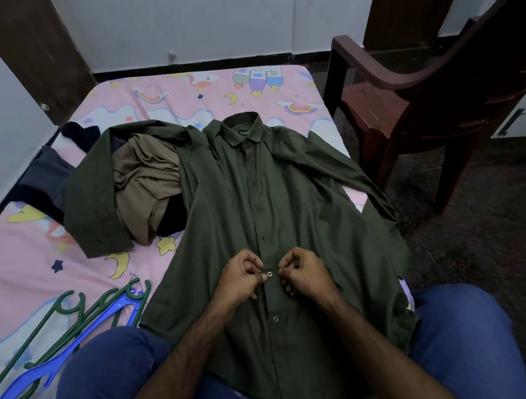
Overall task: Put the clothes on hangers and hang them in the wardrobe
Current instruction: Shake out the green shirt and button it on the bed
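Observation:
A dark green button-up shirt [285, 178] lies flat on the bed, front up, collar away from me, hem over my lap. My left hand [241, 280] pinches the shirt's placket at a shiny button [269, 274] low on the front. My right hand [303, 272] pinches the cloth on the other side of that same button. Green and blue plastic hangers [76, 330] lie in a loose pile on the bed at my lower left. A heap of other clothes, tan [145, 181] and dark striped [47, 183], lies left of the shirt.
The bed has a pink cartoon-print sheet [28, 258]. A dark brown plastic chair [430, 95] stands close to the bed's right side. White walls and brown wooden door frames are behind the bed. My knees in blue jeans [112, 378] frame the bottom of the view.

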The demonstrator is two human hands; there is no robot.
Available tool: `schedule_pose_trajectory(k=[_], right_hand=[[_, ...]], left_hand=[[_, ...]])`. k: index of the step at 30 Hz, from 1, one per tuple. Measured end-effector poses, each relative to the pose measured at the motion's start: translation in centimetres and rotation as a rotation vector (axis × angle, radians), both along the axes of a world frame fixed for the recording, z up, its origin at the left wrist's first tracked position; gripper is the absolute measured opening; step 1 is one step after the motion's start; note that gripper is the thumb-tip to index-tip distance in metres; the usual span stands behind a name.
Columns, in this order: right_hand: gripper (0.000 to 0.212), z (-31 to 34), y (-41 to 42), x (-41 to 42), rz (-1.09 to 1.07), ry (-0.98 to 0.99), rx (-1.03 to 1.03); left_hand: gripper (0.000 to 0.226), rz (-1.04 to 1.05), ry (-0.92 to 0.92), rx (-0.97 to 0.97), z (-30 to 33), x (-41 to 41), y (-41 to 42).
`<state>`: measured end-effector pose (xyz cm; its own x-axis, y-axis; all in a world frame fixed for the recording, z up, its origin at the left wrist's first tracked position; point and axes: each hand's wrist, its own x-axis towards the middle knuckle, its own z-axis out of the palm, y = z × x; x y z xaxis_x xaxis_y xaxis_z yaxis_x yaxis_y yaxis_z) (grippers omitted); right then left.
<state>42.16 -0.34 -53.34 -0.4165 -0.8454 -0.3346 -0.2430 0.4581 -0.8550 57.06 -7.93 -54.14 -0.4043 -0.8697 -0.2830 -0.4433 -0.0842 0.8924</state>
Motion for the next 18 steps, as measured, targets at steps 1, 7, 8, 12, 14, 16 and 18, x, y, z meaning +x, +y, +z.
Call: schedule_pose_trajectory(k=[1, 7, 8, 12, 14, 16, 18], right_hand=[[0.007, 0.3, -0.2, -0.3, 0.0, -0.019, 0.023], [0.008, 2.2, -2.9, -1.0, 0.016, 0.163, -0.109], [0.006, 2.5, -3.7, -1.0, 0.02, 0.226, -0.152], [0.031, 2.5, -6.2, 0.1, 0.17, 0.429, -0.04], [0.046, 1.8, -6.6, 0.7, 0.243, 0.614, 0.056], [0.044, 1.2, -6.5, 0.8, 0.231, 0.666, 0.048], [0.032, 1.1, -6.2, 0.3, 0.153, 0.599, 0.016]], left_hand=[[0.022, 0.001, 0.005, 0.01, 0.0, 0.0, 0.0], [0.021, -0.019, -0.108, -0.176, -0.4, -0.2, 0.5], [0.023, -0.016, -0.114, -0.187, -0.4, -0.3, 0.6], [0.019, 0.093, -0.01, -0.184, 0.6, -0.2, -0.1], [0.013, 0.161, 0.058, -0.247, 1.3, -0.1, -1.3], [0.022, 0.15, 0.076, -0.306, 1.8, -0.3, -2.9], [0.03, 0.048, 0.036, -0.383, 1.7, -0.7, -4.0]])
